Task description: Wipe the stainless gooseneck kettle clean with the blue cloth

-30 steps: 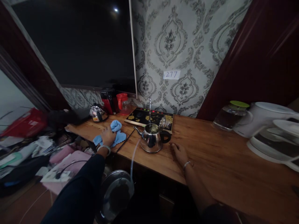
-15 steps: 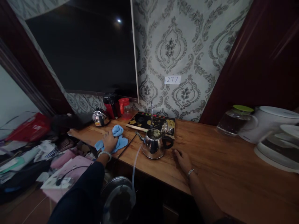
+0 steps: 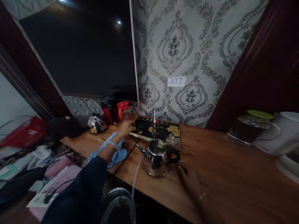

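Observation:
My left hand reaches over the left end of a black electric tea stove with gold flowers and a row of coloured lights. Its fingers stretch toward the panel, slightly blurred, with nothing visible in them; contact cannot be made out. Below that forearm lies a crumpled blue cloth. A steel kettle with its glass lid tipped up stands on the wooden table, under the curved metal spout. My right hand rests on the table beside the kettle's black handle, fingers loosely apart and holding nothing.
A clear hose runs down from the table edge to a round metal-rimmed vessel. At the back left stand a small steel kettle, a red-and-black appliance and a red-lidded jug. A green-lidded glass pitcher is at right.
My left hand has left the blue cloth and moved forward and right to the stove. My right hand stays beside the kettle. The whole view has shifted slightly.

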A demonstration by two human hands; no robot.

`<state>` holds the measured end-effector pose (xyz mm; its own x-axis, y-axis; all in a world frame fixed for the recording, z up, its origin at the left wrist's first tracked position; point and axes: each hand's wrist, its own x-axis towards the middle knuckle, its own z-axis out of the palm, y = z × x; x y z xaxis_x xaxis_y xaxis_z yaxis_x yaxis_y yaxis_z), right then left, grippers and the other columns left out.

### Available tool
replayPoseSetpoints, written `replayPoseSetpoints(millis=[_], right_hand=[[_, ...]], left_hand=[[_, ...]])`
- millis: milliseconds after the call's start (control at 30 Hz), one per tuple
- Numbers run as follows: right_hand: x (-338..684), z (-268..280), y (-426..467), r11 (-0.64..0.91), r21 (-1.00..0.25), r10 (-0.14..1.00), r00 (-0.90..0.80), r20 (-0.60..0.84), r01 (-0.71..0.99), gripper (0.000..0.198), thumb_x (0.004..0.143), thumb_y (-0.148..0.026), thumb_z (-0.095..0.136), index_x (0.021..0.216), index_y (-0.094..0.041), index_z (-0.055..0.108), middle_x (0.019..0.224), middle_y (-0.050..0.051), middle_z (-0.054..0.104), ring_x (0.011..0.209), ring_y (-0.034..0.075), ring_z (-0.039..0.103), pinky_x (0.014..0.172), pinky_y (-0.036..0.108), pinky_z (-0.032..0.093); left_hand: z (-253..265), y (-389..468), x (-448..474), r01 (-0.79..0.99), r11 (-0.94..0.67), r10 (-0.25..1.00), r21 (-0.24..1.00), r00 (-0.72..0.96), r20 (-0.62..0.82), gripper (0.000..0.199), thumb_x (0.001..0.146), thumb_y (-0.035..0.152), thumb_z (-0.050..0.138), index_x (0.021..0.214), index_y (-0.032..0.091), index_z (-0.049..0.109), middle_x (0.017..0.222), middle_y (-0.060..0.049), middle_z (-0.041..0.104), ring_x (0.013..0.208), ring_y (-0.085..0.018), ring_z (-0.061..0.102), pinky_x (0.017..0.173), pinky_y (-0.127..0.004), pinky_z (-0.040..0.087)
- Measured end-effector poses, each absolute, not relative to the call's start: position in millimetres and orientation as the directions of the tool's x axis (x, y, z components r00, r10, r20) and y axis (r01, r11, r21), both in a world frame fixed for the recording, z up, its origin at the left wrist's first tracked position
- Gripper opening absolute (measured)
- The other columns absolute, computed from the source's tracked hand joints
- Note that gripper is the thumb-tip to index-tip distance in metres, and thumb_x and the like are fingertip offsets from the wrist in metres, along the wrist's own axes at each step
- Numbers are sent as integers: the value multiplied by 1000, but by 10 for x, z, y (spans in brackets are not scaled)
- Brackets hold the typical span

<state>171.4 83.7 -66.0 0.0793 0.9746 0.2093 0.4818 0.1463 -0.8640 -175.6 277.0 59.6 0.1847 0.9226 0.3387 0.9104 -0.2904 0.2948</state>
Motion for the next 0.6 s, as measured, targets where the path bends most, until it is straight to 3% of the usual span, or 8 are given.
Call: replayPoseSetpoints(millis=[133,200,600], right_hand=[[1714,-616,800,125,-867,978,90,190,482,45,88,-52,45,90,-19,75,95,12,75,89,27,69,80,38,54],[1704,-580,777,109,-870,981,90,173,480,44,89,-53,46,90,-19,74,93,11,75,86,27,69,77,36,54],[1668,-495,730,63,-846,984,109,141,530,43,89,-57,44,83,-25,72,89,10,75,78,26,68,70,35,55]], left_hand=[[619,3305,-1167,951,-290,951,109,272,149,56,83,5,42,133,22,63,129,-10,67,118,-20,62,104,-29,46],[580,3497,-1012,953,-291,954,89,283,97,56,82,4,46,132,23,64,126,-12,68,115,-22,64,101,-29,48],[348,4063,-867,938,-320,947,132,315,58,28,80,15,61,104,15,76,118,-20,70,114,-28,64,99,-35,47]])
